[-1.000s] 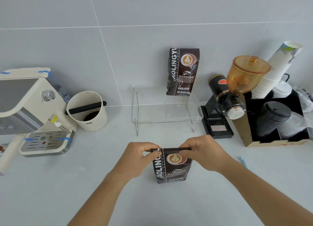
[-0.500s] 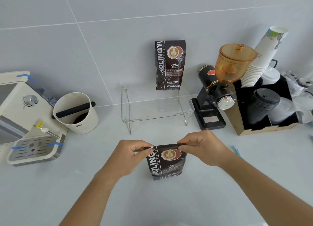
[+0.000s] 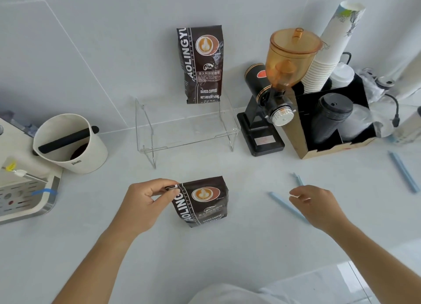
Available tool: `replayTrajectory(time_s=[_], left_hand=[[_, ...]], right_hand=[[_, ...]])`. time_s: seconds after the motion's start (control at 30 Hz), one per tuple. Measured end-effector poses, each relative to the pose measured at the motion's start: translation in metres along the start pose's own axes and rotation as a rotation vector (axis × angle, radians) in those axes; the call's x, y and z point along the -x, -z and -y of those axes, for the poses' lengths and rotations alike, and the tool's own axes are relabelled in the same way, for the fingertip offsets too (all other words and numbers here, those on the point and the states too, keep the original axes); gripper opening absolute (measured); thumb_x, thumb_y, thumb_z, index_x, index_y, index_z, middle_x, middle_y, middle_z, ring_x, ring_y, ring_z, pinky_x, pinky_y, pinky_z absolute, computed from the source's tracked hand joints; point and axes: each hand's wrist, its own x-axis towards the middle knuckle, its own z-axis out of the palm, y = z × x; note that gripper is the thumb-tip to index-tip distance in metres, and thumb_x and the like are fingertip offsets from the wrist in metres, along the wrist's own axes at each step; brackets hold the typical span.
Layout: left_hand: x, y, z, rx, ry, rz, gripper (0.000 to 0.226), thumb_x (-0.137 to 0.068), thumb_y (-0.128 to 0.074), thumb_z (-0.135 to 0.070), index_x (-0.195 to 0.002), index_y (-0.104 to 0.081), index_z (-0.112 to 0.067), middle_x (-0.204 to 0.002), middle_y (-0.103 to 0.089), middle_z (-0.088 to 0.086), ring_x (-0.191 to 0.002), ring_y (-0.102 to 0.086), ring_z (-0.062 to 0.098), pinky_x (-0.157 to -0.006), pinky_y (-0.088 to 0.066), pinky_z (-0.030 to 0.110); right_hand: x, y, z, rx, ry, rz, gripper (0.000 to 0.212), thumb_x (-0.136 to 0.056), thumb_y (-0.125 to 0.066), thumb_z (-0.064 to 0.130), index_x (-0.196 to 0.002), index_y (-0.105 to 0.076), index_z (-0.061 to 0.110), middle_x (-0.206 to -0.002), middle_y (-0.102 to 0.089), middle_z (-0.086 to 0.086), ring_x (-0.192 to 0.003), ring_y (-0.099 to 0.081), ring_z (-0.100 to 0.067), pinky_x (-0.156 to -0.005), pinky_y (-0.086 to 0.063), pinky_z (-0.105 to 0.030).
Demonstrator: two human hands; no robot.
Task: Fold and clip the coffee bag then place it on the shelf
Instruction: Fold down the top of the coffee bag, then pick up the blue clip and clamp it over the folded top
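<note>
While the left hand (image 3: pixel 148 203) pinched the folded top corner of the coffee bag (image 3: pixel 201 201), the bag stood upright on the surface (image 3: pixel 227 258), in front of the clear shelf (image 3: pixel 186 130) and well apart from it; the right hand (image 3: pixel 316 203) hovered to the bag's right, fingers loosely curled and holding nothing, just above a pale blue clip (image 3: pixel 287 207) lying on the surface; a second blue clip (image 3: pixel 404 171) lay farther right. Judged step: fetching a clip, fold held by one hand only.

Risks noted: the fold was pinned at its left end alone, so the free right end could spring open before the clip arrived; the bag, held high and at one corner, could tip or twist if the left hand pulled sideways; the clip looked thin and flat against the surface, so the fingers might slide it away rather than lift it; whether it lay open or closed could not be told. On the shelf a second coffee bag (image 3: pixel 200 64) leaned on the wall; a careless placement could knock it over, and the grinder (image 3: pixel 273 94) stood just beside the shelf's right end.
</note>
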Motion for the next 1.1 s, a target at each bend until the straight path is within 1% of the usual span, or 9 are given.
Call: replayTrajectory(time_s=[0.07,0.1,0.17,0.3,0.4,0.6,0.83,0.93,1.1], left_hand=[[0.001,-0.001,0.0,0.01,0.006,-0.019,0.017,-0.083,-0.072,-0.01,-0.086,-0.077,-0.026,-0.086,-0.077,-0.015,-0.08,-0.072,0.002,-0.071,-0.05,0.011],[0.001,-0.002,-0.001,0.02,0.012,-0.028,0.019,-0.083,-0.073,-0.01,-0.086,-0.076,-0.028,-0.087,-0.077,-0.015,-0.079,-0.072,0.001,-0.071,-0.049,0.008],[0.001,-0.002,-0.002,0.036,0.01,-0.042,0.026,-0.082,-0.073,-0.008,-0.084,-0.075,-0.034,-0.087,-0.077,-0.016,-0.078,-0.071,0.0,-0.071,-0.047,0.005],[0.003,-0.004,-0.005,0.062,0.011,-0.038,0.034,-0.083,-0.072,-0.008,-0.084,-0.074,-0.041,-0.085,-0.077,-0.018,-0.077,-0.071,-0.001,-0.07,-0.047,0.005],[0.003,-0.004,-0.005,0.075,0.012,-0.04,0.037,-0.083,-0.072,-0.006,-0.084,-0.074,-0.043,-0.085,-0.077,-0.018,-0.076,-0.071,-0.001,-0.07,-0.047,0.005],[0.003,-0.004,-0.003,0.099,0.02,-0.051,0.033,-0.083,-0.072,-0.005,-0.085,-0.074,-0.038,-0.088,-0.078,-0.012,-0.078,-0.073,0.004,-0.073,-0.05,0.009],[0.002,-0.004,-0.002,0.099,0.016,-0.055,0.038,-0.083,-0.072,-0.007,-0.085,-0.074,-0.045,-0.088,-0.077,-0.017,-0.078,-0.072,0.001,-0.073,-0.05,0.007],[0.002,-0.005,-0.001,0.103,0.021,-0.059,0.038,-0.083,-0.072,-0.007,-0.085,-0.073,-0.046,-0.087,-0.077,-0.017,-0.078,-0.072,0.002,-0.073,-0.05,0.007],[0.0,-0.005,-0.001,0.112,0.013,-0.053,0.038,-0.084,-0.071,-0.006,-0.086,-0.074,-0.044,-0.089,-0.077,-0.016,-0.079,-0.072,0.002,-0.073,-0.05,0.007]], right_hand=[[0.001,-0.008,-0.017,0.065,-0.022,-0.021,0.009,-0.083,-0.073,0.019,-0.091,-0.074,0.019,-0.093,-0.07,0.002,-0.074,-0.06,-0.014,-0.072,-0.046,-0.028],[0.002,-0.012,-0.023,0.104,-0.03,-0.019,0.011,-0.083,-0.073,0.021,-0.094,-0.074,0.019,-0.099,-0.068,-0.001,-0.077,-0.059,-0.017,-0.074,-0.047,-0.029],[0.002,-0.017,-0.031,0.186,-0.058,0.003,0.016,-0.084,-0.072,0.026,-0.098,-0.072,0.02,-0.107,-0.063,-0.002,-0.081,-0.057,-0.019,-0.075,-0.047,-0.031],[0.003,-0.029,-0.042,0.316,-0.106,0.056,0.021,-0.084,-0.07,0.029,-0.103,-0.072,0.02,-0.114,-0.057,-0.005,-0.105,-0.056,-0.026,-0.08,-0.047,-0.033],[0.001,-0.033,-0.044,0.364,-0.14,0.081,0.021,-0.085,-0.068,0.028,-0.104,-0.072,0.019,-0.116,-0.054,-0.006,-0.109,-0.052,-0.028,-0.084,-0.048,-0.035],[-0.004,-0.033,-0.042,0.406,-0.162,0.086,0.02,-0.088,-0.063,0.025,-0.103,-0.073,0.016,-0.114,-0.053,-0.006,-0.104,-0.053,-0.029,-0.082,-0.049,-0.035],[-0.001,-0.035,-0.041,0.355,-0.145,0.062,0.016,-0.088,-0.063,0.02,-0.098,-0.074,0.015,-0.124,-0.053,-0.008,-0.098,-0.06,-0.032,-0.076,-0.047,-0.03],[0.001,-0.035,-0.037,0.298,-0.127,0.035,0.011,-0.086,-0.066,0.019,-0.091,-0.074,0.014,-0.116,-0.059,-0.008,-0.089,-0.063,-0.031,-0.067,-0.042,-0.027],[0.001,-0.029,-0.009,0.169,0.004,-0.041,0.005,-0.082,-0.072,0.019,-0.085,-0.072,0.015,-0.103,-0.067,-0.004,-0.087,-0.064,-0.029,-0.071,-0.048,-0.031]])
